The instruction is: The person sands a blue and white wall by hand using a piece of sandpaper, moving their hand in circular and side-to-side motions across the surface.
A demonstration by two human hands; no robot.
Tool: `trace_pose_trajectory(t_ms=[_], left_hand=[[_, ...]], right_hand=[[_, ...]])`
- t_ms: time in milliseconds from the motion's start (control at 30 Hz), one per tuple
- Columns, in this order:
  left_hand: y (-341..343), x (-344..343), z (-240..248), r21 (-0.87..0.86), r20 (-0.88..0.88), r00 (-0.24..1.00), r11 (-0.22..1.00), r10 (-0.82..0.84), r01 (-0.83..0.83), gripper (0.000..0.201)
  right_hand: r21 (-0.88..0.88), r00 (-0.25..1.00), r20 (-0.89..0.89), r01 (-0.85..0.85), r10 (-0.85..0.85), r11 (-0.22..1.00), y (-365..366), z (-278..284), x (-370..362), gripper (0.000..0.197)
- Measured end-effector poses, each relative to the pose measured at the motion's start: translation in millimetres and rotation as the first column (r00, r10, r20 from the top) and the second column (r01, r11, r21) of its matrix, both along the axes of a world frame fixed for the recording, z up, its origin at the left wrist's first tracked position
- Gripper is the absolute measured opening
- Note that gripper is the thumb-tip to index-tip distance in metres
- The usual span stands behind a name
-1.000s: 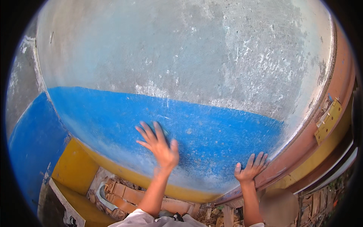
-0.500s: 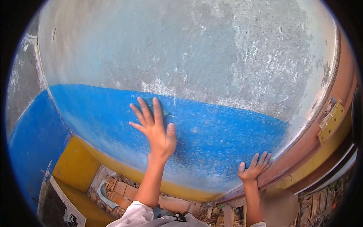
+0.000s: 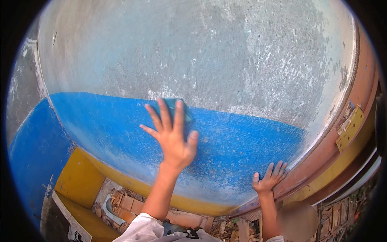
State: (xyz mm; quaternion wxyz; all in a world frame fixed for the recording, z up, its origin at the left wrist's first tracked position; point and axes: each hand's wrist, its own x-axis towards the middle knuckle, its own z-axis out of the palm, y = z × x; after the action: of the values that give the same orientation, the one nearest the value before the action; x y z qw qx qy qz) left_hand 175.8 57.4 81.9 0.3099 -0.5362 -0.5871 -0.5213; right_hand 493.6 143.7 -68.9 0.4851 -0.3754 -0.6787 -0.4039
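Against the upper part of the blue wall band, my left hand lies flat with its fingers spread. Under its fingertips it presses a folded teal piece of sandpaper to the wall, just below the grey area. The palm covers part of the sheet. Lower and to the right, my right hand rests by the wall's right edge, fingers apart and nothing seen in it.
Grey, flaking wall rises above the blue band. A reddish wooden frame with a yellow hinge runs along the right. Below left stands a yellow ledge, beside broken tiles and a curved grey piece.
My left hand has slid a little to the right and slightly up along the wall, carrying the sandpaper with it. My right hand stays at the wall's edge.
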Motion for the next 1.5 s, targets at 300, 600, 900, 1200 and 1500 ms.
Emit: trace_pose_trajectory(t_ms=[300, 600, 900, 1200, 1500], left_hand=[[-5, 21, -5, 0.007, 0.135, 0.989, 0.998, -0.064, 0.064, 0.07], [-11, 76, -60, -0.13, -0.011, 0.989, 0.981, -0.147, 0.145, 0.068], [8, 114, -34, -0.207, -0.42, 0.882, 0.969, -0.212, 0.134, 0.063], [21, 142, 14, -0.181, -0.419, 0.886, 0.974, -0.2, 0.135, 0.058], [16, 147, 8, -0.255, -0.294, 0.92, 0.949, -0.26, 0.187, 0.059]], right_hand=[[0.004, 0.999, 0.035, -0.005, 0.005, 1.0, -1, 4, 3, 0.067], [0.011, 1.0, -0.015, -0.011, 0.011, 1.0, -1, 2, 0, 0.068], [-0.008, 1.0, -0.012, -0.013, 0.013, 1.0, 1, -2, -1, 0.067], [-0.045, 0.999, -0.04, -0.026, 0.025, 0.999, -2, -7, -3, 0.063], [-0.046, 0.999, -0.031, -0.018, 0.016, 0.999, -4, -5, 0, 0.062]])
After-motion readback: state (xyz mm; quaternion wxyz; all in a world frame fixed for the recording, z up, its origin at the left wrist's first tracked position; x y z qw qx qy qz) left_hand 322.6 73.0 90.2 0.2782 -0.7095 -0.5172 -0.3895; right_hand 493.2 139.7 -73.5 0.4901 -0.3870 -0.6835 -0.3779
